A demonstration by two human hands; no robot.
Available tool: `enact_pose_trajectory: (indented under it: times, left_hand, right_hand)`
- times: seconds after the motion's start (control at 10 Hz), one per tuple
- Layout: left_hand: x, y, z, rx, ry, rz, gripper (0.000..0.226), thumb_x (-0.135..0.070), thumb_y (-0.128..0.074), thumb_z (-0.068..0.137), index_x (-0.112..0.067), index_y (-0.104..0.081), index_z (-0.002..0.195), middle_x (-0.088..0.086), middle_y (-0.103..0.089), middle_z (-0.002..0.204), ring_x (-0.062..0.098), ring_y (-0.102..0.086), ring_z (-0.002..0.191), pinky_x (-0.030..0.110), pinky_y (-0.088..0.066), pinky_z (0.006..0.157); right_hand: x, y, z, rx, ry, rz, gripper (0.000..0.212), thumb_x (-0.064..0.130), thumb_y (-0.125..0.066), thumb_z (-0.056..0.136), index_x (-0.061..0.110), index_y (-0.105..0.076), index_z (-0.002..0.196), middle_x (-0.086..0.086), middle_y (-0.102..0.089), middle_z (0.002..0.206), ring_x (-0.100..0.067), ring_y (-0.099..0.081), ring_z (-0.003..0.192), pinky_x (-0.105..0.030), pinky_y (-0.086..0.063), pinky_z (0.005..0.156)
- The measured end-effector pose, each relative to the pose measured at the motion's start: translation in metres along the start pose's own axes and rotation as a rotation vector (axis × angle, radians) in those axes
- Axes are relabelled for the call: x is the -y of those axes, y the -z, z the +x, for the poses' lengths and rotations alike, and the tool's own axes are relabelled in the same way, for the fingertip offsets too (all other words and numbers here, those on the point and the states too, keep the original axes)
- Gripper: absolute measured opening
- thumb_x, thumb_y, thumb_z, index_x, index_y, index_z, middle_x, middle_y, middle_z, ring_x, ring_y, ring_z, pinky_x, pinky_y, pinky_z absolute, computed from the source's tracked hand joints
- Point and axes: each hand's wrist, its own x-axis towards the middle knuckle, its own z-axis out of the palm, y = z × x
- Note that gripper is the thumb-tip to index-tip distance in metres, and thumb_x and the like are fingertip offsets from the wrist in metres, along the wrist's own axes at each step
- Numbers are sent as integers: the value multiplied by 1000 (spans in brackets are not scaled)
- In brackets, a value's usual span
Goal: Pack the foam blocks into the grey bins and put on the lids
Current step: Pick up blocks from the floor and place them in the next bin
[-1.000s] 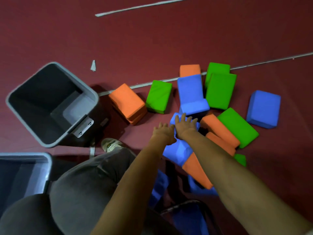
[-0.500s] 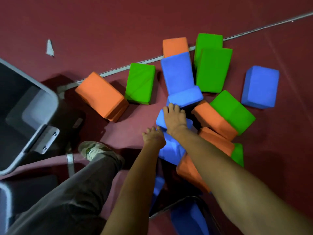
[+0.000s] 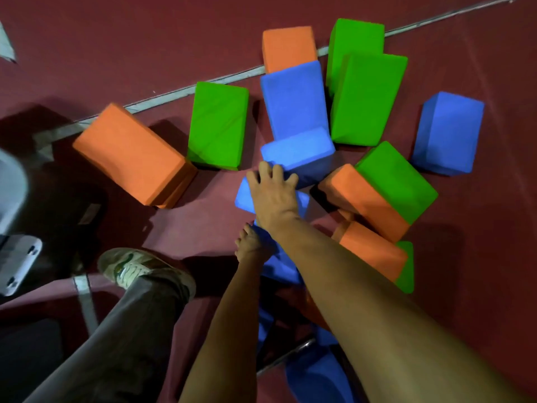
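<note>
Head view: occluded, cropped and unresolved items.
9 o'clock: grey bin (image 3: pixel 13 193) cut by the frame edge and blurred, only 1 rim corner and a latch plate (image 3: pixel 17 263) show. Centre: low blue block (image 3: pixel 243 196) mostly covered by the right hand (image 3: pixel 273 199) and forearm; left hand (image 3: pixel 251 244), at 6 o'clock of it, has its fingertips out of sight against the block, grip undetermined. 4 o'clock: green block (image 3: pixel 406 266) reduced to 1 sliver behind an orange block (image 3: pixel 372 251). 12 o'clock: far orange block (image 3: pixel 287 45), near end hidden by the tall blue block (image 3: pixel 293 97). 6 o'clock: dim blue shapes (image 3: pixel 316 379) under both forearms, unidentifiable. 10 o'clock: pale scrap (image 3: pixel 5 46) cropped.
</note>
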Motion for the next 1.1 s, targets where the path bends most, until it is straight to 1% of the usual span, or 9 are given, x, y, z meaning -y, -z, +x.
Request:
enact_pose_trajectory:
  times: [0.1,0.2,0.4,0.5,0.6,0.7,0.9,1.0,1.1]
  left_hand:
    - [-5,4,-1,46,66,-164,99,-48,-70,73,-14,-26,155,15,-24,160,36,-25,147,52,-27,118]
    - [-7,-5,7,12,37,-22,76,-31,-60,93,-15,-23,158,15,-11,165,35,-11,152,51,-15,123]
    - [-9,4,17,108,19,-9,95,-48,-72,85,-9,-20,155,22,-33,156,36,-37,140,38,-27,115]
    - [-10,29,1,156,-75,81,112,-63,-75,72,-10,-23,155,18,-37,154,32,-38,139,41,-27,117]
    - [-7,61,-34,57,-45,89,117,-53,-88,49,-7,-38,144,10,-52,139,27,-51,129,39,-42,107]
    - [1,104,-82,-78,-60,234,116,-45,-88,57,-12,-28,150,18,-39,149,36,-36,139,46,-34,114]
    - [24,201,-177,-498,-97,291,89,-35,-85,65,-21,-36,138,12,-44,139,38,-39,129,47,-40,99]
    - [43,249,-230,-613,-97,171,78,-35,-77,74,-21,-36,140,12,-42,140,39,-38,129,49,-40,98]
    - [70,284,-286,-709,-105,141,91,-38,-86,64,-22,-38,140,10,-44,139,38,-40,130,48,-40,100]
  right_hand:
    - [5,4,5,0,6,12,59,19,-77,71,22,-48,123,-8,-42,129,-32,-46,109,-50,-41,84]
    - [-11,3,4,32,7,-7,79,28,-86,58,24,-45,125,-8,-38,131,-33,-44,111,-49,-40,82]
    - [-31,-7,-26,58,-12,-45,85,35,-88,55,23,-43,127,-9,-37,130,-34,-44,108,-50,-41,80]
    - [-26,11,-19,77,-29,-35,81,36,-86,65,25,-42,132,-9,-34,139,-34,-44,116,-51,-42,87]
    - [-19,37,-15,98,-49,17,62,28,-76,82,25,-44,134,-8,-35,140,-34,-40,124,-50,-44,92]
    - [-11,66,-24,84,-13,24,69,27,-83,72,23,-46,130,-5,-40,132,-33,-39,125,-49,-49,91]
    - [23,158,-35,-66,187,-98,54,28,-70,86,24,-46,134,-3,-54,133,-32,-36,132,-46,-38,102]
    - [50,209,-51,-160,277,-192,63,29,-71,83,25,-42,139,-3,-51,138,-32,-33,134,-47,-34,106]
    - [85,264,-77,-232,337,-231,76,30,-74,80,25,-35,145,-4,-46,143,-34,-27,141,-50,-29,111]
